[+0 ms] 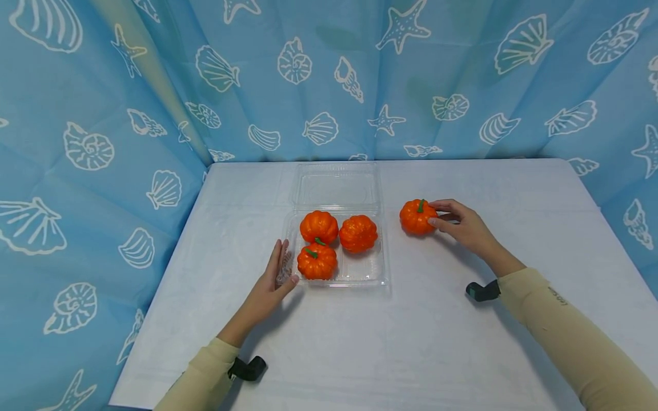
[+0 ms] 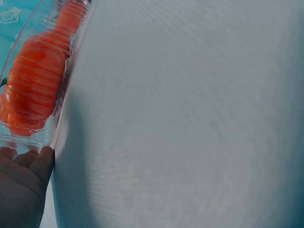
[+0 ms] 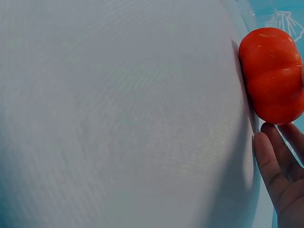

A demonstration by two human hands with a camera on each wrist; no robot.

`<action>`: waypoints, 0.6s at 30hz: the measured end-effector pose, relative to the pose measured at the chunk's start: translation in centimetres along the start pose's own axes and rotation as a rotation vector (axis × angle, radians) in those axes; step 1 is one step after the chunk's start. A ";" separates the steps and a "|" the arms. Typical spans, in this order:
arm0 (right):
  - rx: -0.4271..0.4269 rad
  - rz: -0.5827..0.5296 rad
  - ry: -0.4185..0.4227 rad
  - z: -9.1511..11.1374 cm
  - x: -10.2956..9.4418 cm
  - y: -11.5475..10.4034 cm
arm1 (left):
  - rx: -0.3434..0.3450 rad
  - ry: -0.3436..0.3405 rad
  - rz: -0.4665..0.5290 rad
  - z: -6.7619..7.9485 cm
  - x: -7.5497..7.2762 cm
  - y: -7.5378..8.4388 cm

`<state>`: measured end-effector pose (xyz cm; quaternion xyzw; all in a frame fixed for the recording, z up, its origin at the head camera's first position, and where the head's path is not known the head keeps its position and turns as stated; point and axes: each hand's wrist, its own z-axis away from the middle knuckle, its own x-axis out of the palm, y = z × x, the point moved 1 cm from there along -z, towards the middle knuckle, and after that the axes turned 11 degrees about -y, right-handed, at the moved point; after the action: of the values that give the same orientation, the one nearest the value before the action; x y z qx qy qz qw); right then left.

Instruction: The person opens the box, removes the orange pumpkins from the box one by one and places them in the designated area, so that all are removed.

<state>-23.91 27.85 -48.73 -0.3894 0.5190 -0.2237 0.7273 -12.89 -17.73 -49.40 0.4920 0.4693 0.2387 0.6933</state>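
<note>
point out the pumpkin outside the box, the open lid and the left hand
Lone pumpkin point(image 1: 415, 219), head view, orange body
Clear lid point(image 1: 336, 188), head view, flat panel
Left hand point(image 1: 266, 292), head view, middle of hand

A small curtained booth, closer to a staged recording corner than to a kitchen or an office. Blue curtain point(image 1: 354, 28), printed with white seashells point(image 1: 321, 128) and starfish point(image 1: 403, 27), hangs in soft folds just behind the far edge of the worktop point(image 1: 360, 348) and along both its sides, screening off the rest of the room. The worktop is white and faintly creased. A small black camera point(image 1: 483, 291) sits by each beige sleeve point(image 1: 570, 331). Whether home, lab or workshop lies around us, I cannot tell.
</note>
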 end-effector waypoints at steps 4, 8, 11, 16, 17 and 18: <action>-0.004 0.007 0.008 0.1 -0.1 -0.2 | 0.000 0.002 0.002 0.0 0.0 0.0; -0.008 0.023 0.026 0.2 -0.3 -0.5 | 0.005 0.002 0.006 0.0 0.0 0.1; -0.021 0.034 0.044 0.3 -0.3 -0.9 | 0.005 0.000 0.008 0.0 0.0 0.1; -0.060 0.039 0.080 0.3 -0.4 -1.3 | 0.005 0.000 0.006 0.0 0.0 0.1; -0.066 0.043 0.086 0.3 -0.4 -1.4 | 0.005 0.000 0.007 0.0 0.0 0.1; -0.069 0.047 0.093 0.3 -0.4 -1.5 | 0.005 0.001 0.007 0.0 0.0 0.0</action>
<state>-23.70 27.34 -47.25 -0.3910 0.5687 -0.2064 0.6936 -12.86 -17.74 -49.35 0.4954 0.4684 0.2401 0.6911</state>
